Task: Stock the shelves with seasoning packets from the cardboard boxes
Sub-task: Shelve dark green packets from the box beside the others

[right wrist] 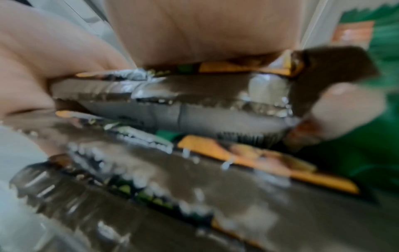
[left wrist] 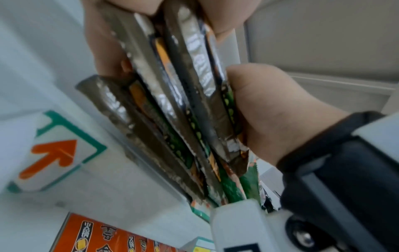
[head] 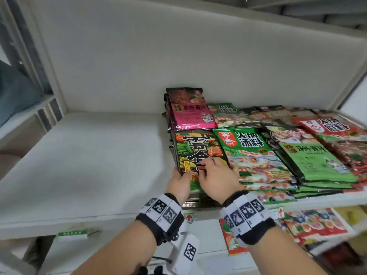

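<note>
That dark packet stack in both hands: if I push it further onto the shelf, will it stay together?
Probably not neatly. The dark packets look glossy, so likely slippery, and their edges already fan apart in the left wrist view. They seem floppy, so the left hand and right hand should probably keep clamping both sides.

A stack of seasoning packets (head: pixel 198 153) lies at frame centre on the shelf (head: pixel 89 165), with another packet stack (head: pixel 188 110) behind it, rows of packets (head: pixel 297 147) to its right, and a lower shelf (head: pixel 309 221) below.
</note>
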